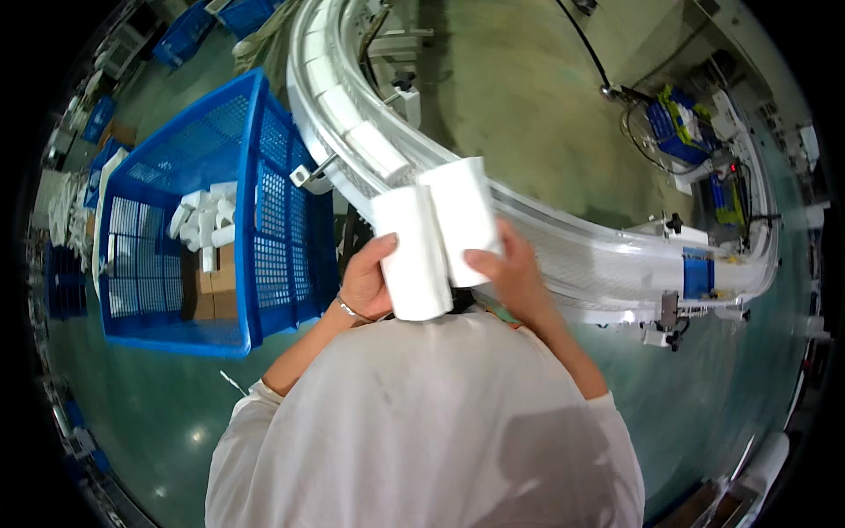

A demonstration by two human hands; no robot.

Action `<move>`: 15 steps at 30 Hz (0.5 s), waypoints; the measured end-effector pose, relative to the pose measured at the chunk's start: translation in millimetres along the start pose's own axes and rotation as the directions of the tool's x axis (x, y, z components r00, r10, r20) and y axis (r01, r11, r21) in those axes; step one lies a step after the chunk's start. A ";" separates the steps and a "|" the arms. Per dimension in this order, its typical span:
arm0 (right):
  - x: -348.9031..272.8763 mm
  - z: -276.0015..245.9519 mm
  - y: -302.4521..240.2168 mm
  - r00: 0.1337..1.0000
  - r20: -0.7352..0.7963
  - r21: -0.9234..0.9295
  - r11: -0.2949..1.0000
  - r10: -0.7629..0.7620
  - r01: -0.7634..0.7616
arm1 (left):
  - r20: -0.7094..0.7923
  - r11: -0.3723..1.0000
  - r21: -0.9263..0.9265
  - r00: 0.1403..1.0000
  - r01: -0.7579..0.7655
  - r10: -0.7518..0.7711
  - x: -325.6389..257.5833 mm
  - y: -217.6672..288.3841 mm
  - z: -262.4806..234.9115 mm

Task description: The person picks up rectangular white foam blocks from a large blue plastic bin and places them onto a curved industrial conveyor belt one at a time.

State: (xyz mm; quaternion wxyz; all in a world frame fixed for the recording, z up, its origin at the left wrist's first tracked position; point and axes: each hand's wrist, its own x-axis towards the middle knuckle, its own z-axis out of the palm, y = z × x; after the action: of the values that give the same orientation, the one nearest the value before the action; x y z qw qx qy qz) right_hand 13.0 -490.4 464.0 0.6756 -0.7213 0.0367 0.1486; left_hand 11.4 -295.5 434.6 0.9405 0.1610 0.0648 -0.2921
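Note:
I hold two white cylindrical rolls upright side by side in front of my chest. My left hand (368, 283) grips the left roll (412, 251), thumb on its side. My right hand (510, 268) grips the right roll (462, 216), fingers on its lower edge. The two rolls touch each other. They are raised just above the near edge of a curved white conveyor (563, 242), on which more white rolls (374, 145) lie in a line running away toward the top.
A large blue mesh crate (264, 264) stands at my left, holding several white rolls (204, 222) and cardboard at the bottom. More blue crates (185, 35) are farther off at upper left. The floor (528, 97) is green. Equipment and cables sit at the upper right.

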 end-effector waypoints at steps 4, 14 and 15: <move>-12.9 -67.7 2.2 0.978 -0.139 -0.332 0.938 -0.152 0.099 | -0.101 0.990 0.026 0.986 0.138 -0.135 -2.6 -5.9 -3.2; 16.7 -88.5 43.8 0.942 -0.029 -0.816 0.552 -0.334 0.171 | -0.246 0.996 0.028 0.965 -0.083 0.088 8.3 -15.0 2.5; 19.3 -71.5 37.1 0.950 -0.001 -0.610 0.753 -0.313 0.247 | -0.224 0.985 0.054 0.959 -0.165 0.172 11.7 -16.8 4.3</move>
State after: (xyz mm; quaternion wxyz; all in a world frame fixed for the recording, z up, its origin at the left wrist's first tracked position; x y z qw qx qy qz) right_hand 33.8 -561.2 426.2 0.4223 -0.9023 -0.0861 0.0120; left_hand 11.6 -316.2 431.6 0.9454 0.2146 0.1533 -0.1916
